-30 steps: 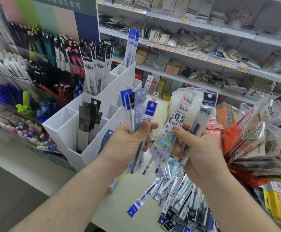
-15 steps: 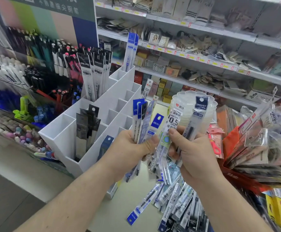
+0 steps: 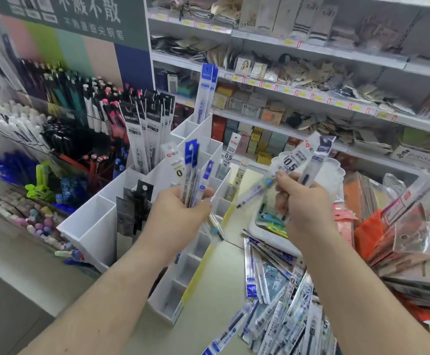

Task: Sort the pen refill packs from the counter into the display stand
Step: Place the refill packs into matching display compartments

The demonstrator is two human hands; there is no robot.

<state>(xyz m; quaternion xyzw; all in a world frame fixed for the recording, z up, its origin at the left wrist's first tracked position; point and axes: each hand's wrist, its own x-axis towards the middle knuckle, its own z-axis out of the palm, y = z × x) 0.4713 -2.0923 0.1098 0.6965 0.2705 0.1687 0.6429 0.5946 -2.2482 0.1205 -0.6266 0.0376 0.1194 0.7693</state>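
Gripped in the left hand (image 3: 180, 213) is a fan of long, narrow blue-headed clear plastic refill packs (image 3: 192, 172), fingers curled round their lower halves. They stand nearly upright, header cards up, tips down past the palm, directly above the white plastic compartmented display stand (image 3: 91, 226), whose cells already hold black-carded packs and taller white-and-black ones further back. To the right, the right hand (image 3: 301, 201) pinches two more packs marked 0.5 (image 3: 295, 165); their long axis tilts, headers up and to the right, tips down towards the left. Below it, on the pale counter (image 3: 157, 339), lies the loose heap of unsorted refill packs (image 3: 280, 311), pointing every way. Sorting looks mid-way: both hands are loaded. Next, I judge, a matching cell must be chosen and a pack lowered tip-first, vertically.
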